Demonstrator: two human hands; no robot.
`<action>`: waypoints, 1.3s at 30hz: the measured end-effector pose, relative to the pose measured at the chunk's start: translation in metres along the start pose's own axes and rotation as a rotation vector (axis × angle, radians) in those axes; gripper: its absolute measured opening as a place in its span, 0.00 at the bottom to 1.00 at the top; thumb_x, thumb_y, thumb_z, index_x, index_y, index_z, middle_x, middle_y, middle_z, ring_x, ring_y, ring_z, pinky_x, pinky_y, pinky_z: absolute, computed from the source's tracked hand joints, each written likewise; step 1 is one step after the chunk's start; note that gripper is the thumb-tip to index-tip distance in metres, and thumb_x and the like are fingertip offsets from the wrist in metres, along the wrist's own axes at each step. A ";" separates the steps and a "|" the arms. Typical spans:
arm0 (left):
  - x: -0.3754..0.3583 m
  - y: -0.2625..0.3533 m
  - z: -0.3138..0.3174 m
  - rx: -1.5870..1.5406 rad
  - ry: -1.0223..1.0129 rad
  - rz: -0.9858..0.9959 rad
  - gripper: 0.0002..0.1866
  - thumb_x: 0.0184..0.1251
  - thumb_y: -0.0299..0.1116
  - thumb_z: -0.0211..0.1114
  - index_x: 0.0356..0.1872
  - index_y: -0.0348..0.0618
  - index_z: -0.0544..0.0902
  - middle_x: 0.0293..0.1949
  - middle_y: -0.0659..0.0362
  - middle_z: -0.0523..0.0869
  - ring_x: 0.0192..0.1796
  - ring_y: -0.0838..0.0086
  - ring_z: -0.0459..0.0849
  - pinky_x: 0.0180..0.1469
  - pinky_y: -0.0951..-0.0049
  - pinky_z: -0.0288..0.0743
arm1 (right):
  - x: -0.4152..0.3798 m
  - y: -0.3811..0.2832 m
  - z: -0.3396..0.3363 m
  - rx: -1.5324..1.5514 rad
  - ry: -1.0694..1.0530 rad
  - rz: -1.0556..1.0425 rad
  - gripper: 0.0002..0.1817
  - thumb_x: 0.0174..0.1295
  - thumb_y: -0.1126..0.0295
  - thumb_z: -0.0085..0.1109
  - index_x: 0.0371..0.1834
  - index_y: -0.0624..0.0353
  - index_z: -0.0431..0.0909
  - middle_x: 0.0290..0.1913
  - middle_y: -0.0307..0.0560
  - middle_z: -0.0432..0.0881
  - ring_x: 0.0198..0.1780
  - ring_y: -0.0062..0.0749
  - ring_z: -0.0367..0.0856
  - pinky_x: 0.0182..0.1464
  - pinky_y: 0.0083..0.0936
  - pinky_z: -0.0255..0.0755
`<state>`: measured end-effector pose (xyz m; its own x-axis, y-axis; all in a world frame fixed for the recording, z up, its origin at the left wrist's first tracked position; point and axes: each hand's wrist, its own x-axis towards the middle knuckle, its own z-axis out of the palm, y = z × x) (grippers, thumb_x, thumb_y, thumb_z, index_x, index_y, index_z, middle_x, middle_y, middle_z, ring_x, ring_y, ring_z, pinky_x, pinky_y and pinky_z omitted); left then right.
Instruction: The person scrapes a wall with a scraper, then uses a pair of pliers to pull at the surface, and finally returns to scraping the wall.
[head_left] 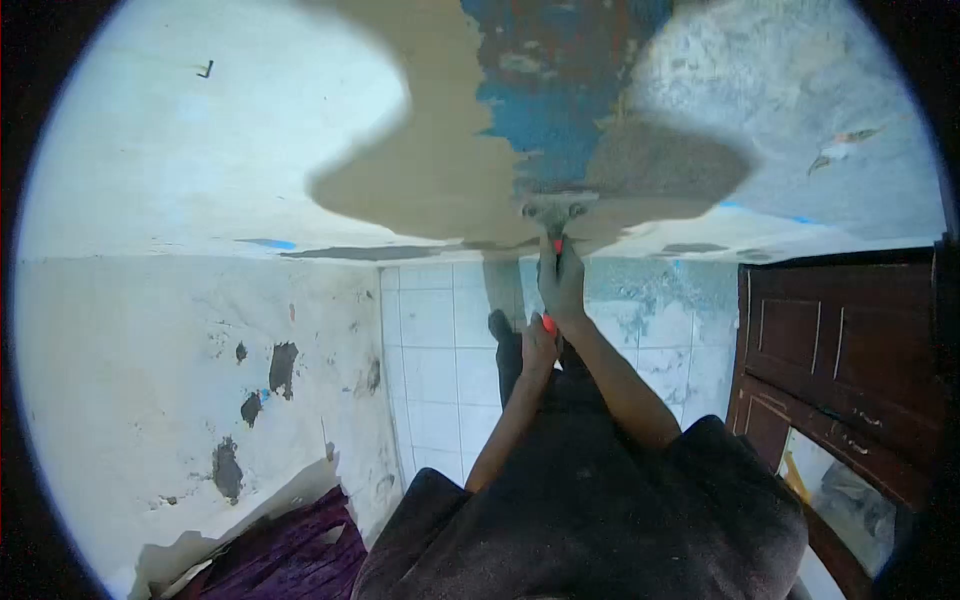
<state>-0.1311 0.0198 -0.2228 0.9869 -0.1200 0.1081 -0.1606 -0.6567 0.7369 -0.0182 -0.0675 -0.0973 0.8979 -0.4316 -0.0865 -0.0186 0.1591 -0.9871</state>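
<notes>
A wide-bladed scraper [557, 208] with a red and dark handle meets the wall [440, 130] in front of me, its blade at the lower end of a bare blue patch [550, 120]. My right hand [563, 285] is wrapped round the handle just below the blade. Lower down, my left hand [540, 352] grips the same handle near a red part of it. Fingers of both hands partly hide the handle. Shadow from my head and arms falls across the wall around the blade.
A side wall [150, 350] with dark chipped spots stands at left, above a purple cloth [290, 550]. White tiles [430, 320] cover the floor, with pale dust at right. A dark wooden cabinet [835, 350] stands at right.
</notes>
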 end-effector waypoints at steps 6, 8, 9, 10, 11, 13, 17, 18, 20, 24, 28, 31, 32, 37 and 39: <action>0.008 -0.023 0.013 -0.213 -0.216 -0.373 0.23 0.54 0.32 0.68 0.48 0.31 0.71 0.33 0.40 0.76 0.35 0.43 0.75 0.35 0.50 0.69 | 0.003 -0.005 0.007 -0.270 -0.002 -0.224 0.16 0.72 0.60 0.47 0.36 0.65 0.72 0.17 0.44 0.68 0.19 0.25 0.67 0.23 0.28 0.61; 0.031 0.030 -0.034 -0.186 -0.105 -0.116 0.18 0.56 0.35 0.66 0.43 0.36 0.72 0.34 0.41 0.77 0.35 0.45 0.76 0.35 0.52 0.69 | 0.000 -0.024 0.011 -0.299 -0.030 -0.242 0.16 0.72 0.61 0.47 0.37 0.65 0.72 0.18 0.50 0.71 0.19 0.29 0.70 0.23 0.29 0.62; 0.018 -0.011 -0.009 -0.107 -0.134 -0.175 0.20 0.55 0.38 0.67 0.44 0.36 0.73 0.32 0.43 0.79 0.34 0.51 0.79 0.34 0.54 0.71 | -0.003 -0.036 0.012 -0.313 -0.065 -0.209 0.15 0.72 0.61 0.47 0.38 0.66 0.72 0.20 0.54 0.73 0.21 0.31 0.73 0.24 0.32 0.63; 0.010 -0.054 0.020 -0.028 -0.151 -0.216 0.23 0.54 0.40 0.68 0.45 0.36 0.74 0.31 0.44 0.82 0.33 0.57 0.81 0.33 0.56 0.72 | -0.005 -0.031 0.014 -0.296 -0.057 -0.227 0.15 0.72 0.61 0.47 0.38 0.66 0.72 0.20 0.54 0.73 0.21 0.31 0.73 0.24 0.32 0.63; 0.009 -0.042 0.016 -0.050 -0.079 -0.207 0.21 0.55 0.39 0.67 0.44 0.36 0.73 0.32 0.45 0.80 0.33 0.54 0.79 0.33 0.56 0.71 | -0.008 -0.018 0.013 -0.298 -0.041 -0.198 0.15 0.72 0.62 0.47 0.38 0.65 0.72 0.20 0.54 0.73 0.21 0.33 0.73 0.25 0.33 0.63; -0.012 -0.068 0.043 -0.132 -0.017 -0.081 0.14 0.62 0.37 0.61 0.38 0.34 0.75 0.26 0.46 0.76 0.27 0.51 0.75 0.28 0.56 0.68 | -0.011 -0.003 0.009 -0.291 -0.021 -0.196 0.15 0.71 0.62 0.47 0.38 0.65 0.72 0.20 0.54 0.72 0.22 0.35 0.73 0.25 0.34 0.64; -0.012 -0.049 0.016 0.128 -0.017 -0.020 0.14 0.66 0.39 0.55 0.40 0.37 0.73 0.25 0.53 0.78 0.27 0.61 0.79 0.27 0.59 0.69 | -0.010 0.007 0.012 -0.288 0.022 -0.310 0.15 0.71 0.61 0.47 0.38 0.65 0.73 0.20 0.55 0.71 0.22 0.42 0.73 0.26 0.36 0.64; -0.009 -0.054 0.019 0.048 -0.070 -0.142 0.13 0.66 0.39 0.55 0.38 0.37 0.73 0.24 0.53 0.79 0.27 0.61 0.79 0.27 0.60 0.69 | -0.004 0.009 0.011 -0.324 0.038 -0.391 0.16 0.71 0.61 0.47 0.38 0.66 0.73 0.20 0.55 0.71 0.22 0.42 0.72 0.26 0.36 0.64; -0.012 -0.043 0.016 -0.126 -0.039 -0.233 0.12 0.67 0.37 0.55 0.34 0.37 0.74 0.23 0.53 0.79 0.25 0.62 0.79 0.26 0.62 0.69 | -0.008 0.023 0.004 -0.379 0.003 -0.296 0.17 0.71 0.60 0.47 0.37 0.65 0.73 0.20 0.53 0.71 0.22 0.38 0.72 0.26 0.35 0.63; 0.016 0.005 -0.005 -0.342 0.201 -0.126 0.18 0.60 0.32 0.60 0.45 0.28 0.71 0.34 0.39 0.75 0.35 0.43 0.76 0.36 0.48 0.70 | -0.003 0.032 0.005 -0.258 0.017 -0.207 0.18 0.71 0.58 0.47 0.35 0.64 0.72 0.16 0.47 0.68 0.17 0.31 0.69 0.21 0.33 0.60; -0.012 -0.030 -0.004 0.093 -0.169 0.001 0.21 0.60 0.33 0.61 0.47 0.25 0.70 0.32 0.39 0.76 0.33 0.44 0.76 0.35 0.48 0.71 | -0.005 0.056 0.002 -0.294 -0.035 -0.107 0.19 0.73 0.57 0.45 0.34 0.64 0.72 0.14 0.42 0.64 0.15 0.27 0.65 0.19 0.31 0.57; -0.005 -0.022 -0.002 -0.022 -0.202 -0.258 0.20 0.59 0.32 0.61 0.48 0.26 0.70 0.33 0.40 0.75 0.35 0.44 0.77 0.35 0.49 0.70 | -0.009 0.046 0.004 -0.224 -0.005 -0.148 0.18 0.73 0.59 0.45 0.32 0.64 0.70 0.15 0.44 0.65 0.18 0.27 0.67 0.21 0.32 0.58; 0.004 -0.013 -0.009 0.070 -0.180 -0.170 0.16 0.60 0.33 0.61 0.42 0.30 0.72 0.30 0.42 0.77 0.33 0.46 0.78 0.34 0.50 0.70 | -0.011 0.043 0.003 -0.217 0.013 -0.186 0.18 0.73 0.60 0.45 0.31 0.64 0.69 0.16 0.45 0.67 0.19 0.28 0.68 0.22 0.32 0.59; 0.003 -0.032 0.006 -0.064 -0.022 -0.181 0.15 0.58 0.41 0.65 0.33 0.37 0.78 0.23 0.49 0.81 0.29 0.56 0.81 0.30 0.57 0.71 | 0.003 -0.007 0.010 -0.240 0.039 -0.367 0.15 0.71 0.62 0.48 0.38 0.65 0.74 0.21 0.51 0.75 0.22 0.40 0.73 0.27 0.34 0.64; 0.015 -0.010 -0.004 0.133 0.044 -0.042 0.16 0.57 0.42 0.65 0.35 0.36 0.78 0.23 0.51 0.82 0.28 0.58 0.82 0.28 0.60 0.72 | -0.006 -0.022 0.006 -0.151 -0.051 -0.049 0.15 0.70 0.63 0.48 0.42 0.66 0.75 0.24 0.52 0.75 0.26 0.38 0.75 0.31 0.32 0.67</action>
<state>-0.1150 0.0275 -0.2254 0.9921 -0.0594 0.1106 -0.1173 -0.7535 0.6469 -0.0207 -0.0632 -0.0740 0.9205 -0.3893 -0.0346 -0.0368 0.0018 -0.9993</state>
